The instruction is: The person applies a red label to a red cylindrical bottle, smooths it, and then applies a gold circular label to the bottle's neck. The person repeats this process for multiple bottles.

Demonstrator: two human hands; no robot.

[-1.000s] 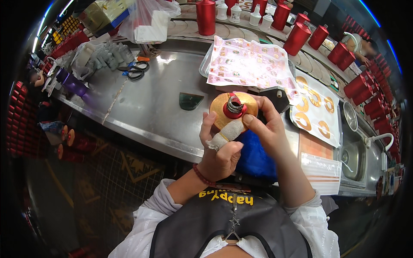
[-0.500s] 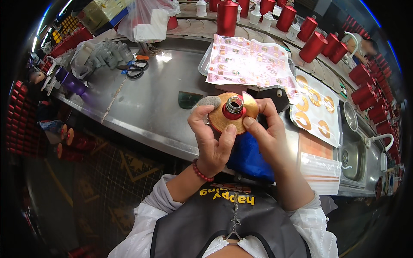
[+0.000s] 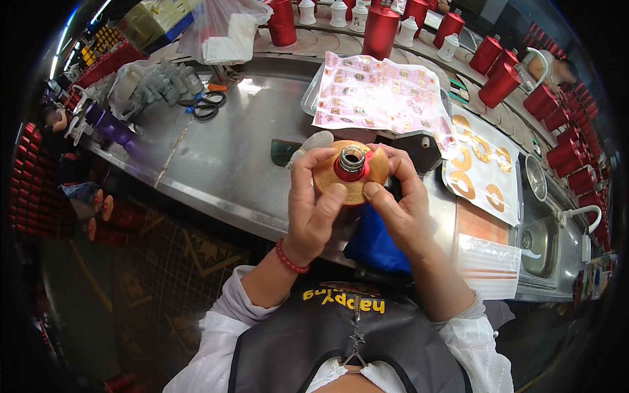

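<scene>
A red bottle [image 3: 348, 168] with a bare threaded mouth is held upright in front of me. Around its neck, on the shoulder, lies a gold ring-shaped label [image 3: 327, 175], split on its right side. My left hand [image 3: 313, 206] grips the bottle from the left, its thumb pressed on the gold label. Between finger and thumb, my right hand [image 3: 401, 196] pinches the label's right end, which stands raised off the shoulder. A grey oval pad [image 3: 319, 140] shows beside my left fingertips; I cannot tell if they hold it. The lower bottle is mostly hidden by my hands.
Ahead lies a pink printed sheet [image 3: 380, 95]; right of it, a backing sheet [image 3: 481, 167] carries gold ring labels. A blue cloth-like bundle [image 3: 377, 242] sits below my hands. Scissors [image 3: 208, 105] lie left. Red bottles [image 3: 382, 33] stand on a curved conveyor behind. A sink [image 3: 540, 252] is right.
The bottle in my hands has shifted slightly left. The label's right end is lifted more, and the grey pad has moved up a little. Bottles on the conveyor have travelled right.
</scene>
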